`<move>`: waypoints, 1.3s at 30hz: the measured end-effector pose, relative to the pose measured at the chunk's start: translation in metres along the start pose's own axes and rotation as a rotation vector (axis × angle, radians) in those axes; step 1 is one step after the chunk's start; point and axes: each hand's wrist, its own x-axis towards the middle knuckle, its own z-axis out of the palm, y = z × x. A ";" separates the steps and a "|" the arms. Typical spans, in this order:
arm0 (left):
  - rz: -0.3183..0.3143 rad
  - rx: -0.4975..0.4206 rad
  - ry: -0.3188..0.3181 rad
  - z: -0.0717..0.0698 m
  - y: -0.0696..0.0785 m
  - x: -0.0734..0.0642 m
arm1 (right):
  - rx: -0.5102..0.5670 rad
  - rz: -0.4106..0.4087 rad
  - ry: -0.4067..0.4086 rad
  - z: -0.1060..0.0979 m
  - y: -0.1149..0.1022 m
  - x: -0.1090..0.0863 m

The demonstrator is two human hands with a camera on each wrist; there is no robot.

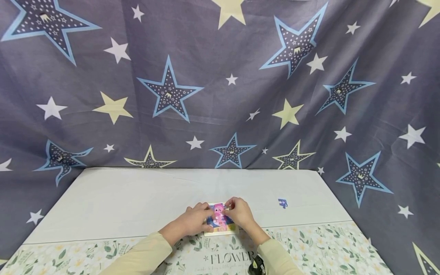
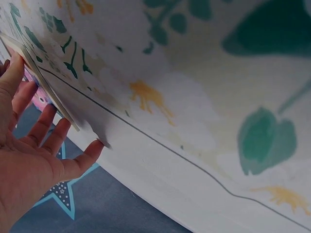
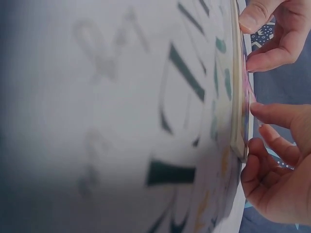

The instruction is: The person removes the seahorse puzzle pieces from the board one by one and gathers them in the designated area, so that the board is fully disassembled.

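Observation:
A small jigsaw puzzle [image 1: 221, 227] in a pale shallow board lies at the table's front, with a pink cartoon figure on blue and yellow. My left hand [image 1: 196, 220] rests along its left side, thumb near the front edge and the other fingers spread loosely over the picture. From the right, my right hand [image 1: 240, 214] reaches over the puzzle. Its thumb and index finger hold a pink puzzle piece [image 3: 252, 93], which tilts up from the board in the right wrist view. The remaining right fingers [image 3: 250, 167] curl by the board's right end.
A loose blue puzzle piece [image 1: 283, 203] lies on the white tabletop [image 1: 137, 202] to the right. A flowered cloth [image 1: 309, 244] with printed lettering covers the front. Star-patterned curtains [image 1: 206, 95] close off the back and sides. A black object [image 1: 256, 265] is at my right wrist.

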 end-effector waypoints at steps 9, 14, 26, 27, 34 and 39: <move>0.009 -0.001 0.009 -0.001 0.000 -0.001 | -0.018 -0.014 0.006 -0.001 -0.002 -0.001; 0.016 0.004 0.014 -0.001 -0.001 -0.001 | -0.020 -0.021 0.009 -0.002 -0.005 -0.002; 0.021 0.004 0.013 0.000 -0.001 0.000 | -0.036 -0.029 0.008 -0.004 0.000 0.001; 0.021 0.004 0.012 0.000 -0.001 0.000 | -0.033 -0.026 0.007 -0.004 0.000 0.001; 0.025 0.008 0.016 0.000 -0.001 0.000 | -0.032 -0.022 0.003 -0.008 0.003 0.001; 0.019 0.003 0.013 0.001 -0.001 0.000 | -0.025 -0.015 0.003 -0.011 0.007 0.001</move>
